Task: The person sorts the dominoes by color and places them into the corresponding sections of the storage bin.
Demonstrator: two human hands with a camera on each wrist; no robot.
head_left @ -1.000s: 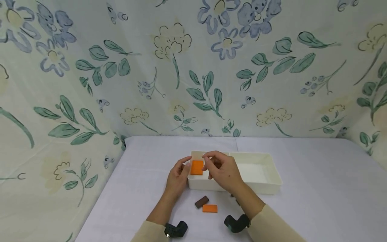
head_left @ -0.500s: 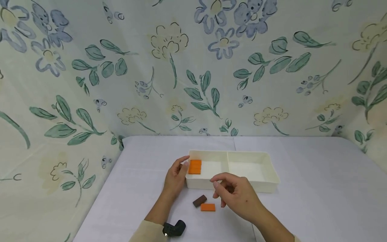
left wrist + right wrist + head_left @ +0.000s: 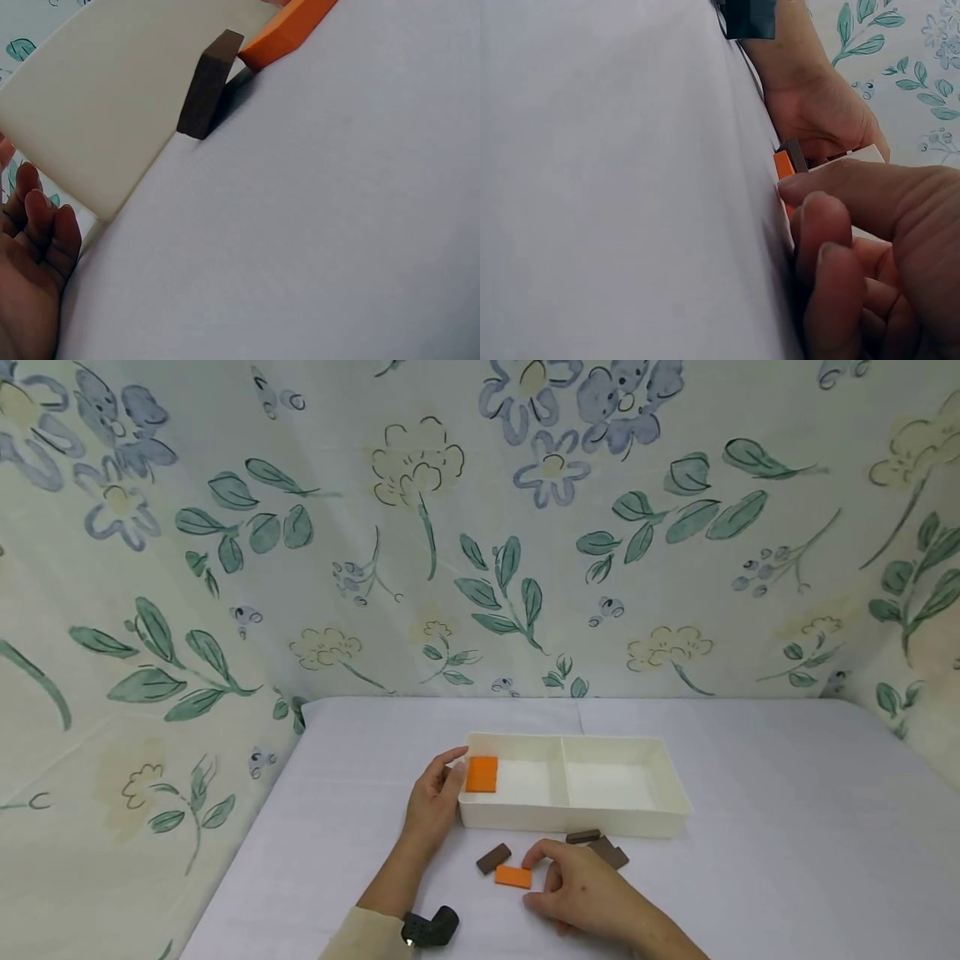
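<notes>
The white two-compartment box (image 3: pixel 528 817) stands on the table, orange blocks (image 3: pixel 482 774) side by side at the left end of its left compartment. My left hand (image 3: pixel 432 806) rests against the box's left end, index finger and thumb at the wall; in the left wrist view its other fingers (image 3: pixel 66 232) bend loosely beside the corner. My right hand (image 3: pixel 581 889) is low over the table, thumb and index finger apart at the right end of a flat orange block (image 3: pixel 513 877). The index fingertip seems to touch that block. A brown block (image 3: pixel 493 858) lies just behind it.
Several more brown blocks (image 3: pixel 609 853) lie between the box's front wall and my right hand, partly hidden by it. A white cloth (image 3: pixel 360 760) covers the table. Behind hangs a flowered curtain (image 3: pixel 420 610). A black wrist device (image 3: pixel 431 928) sits on my left forearm.
My right hand has left the box's left compartment and come down and back to the loose orange block, uncovering the orange blocks inside. The left hand stays at the box.
</notes>
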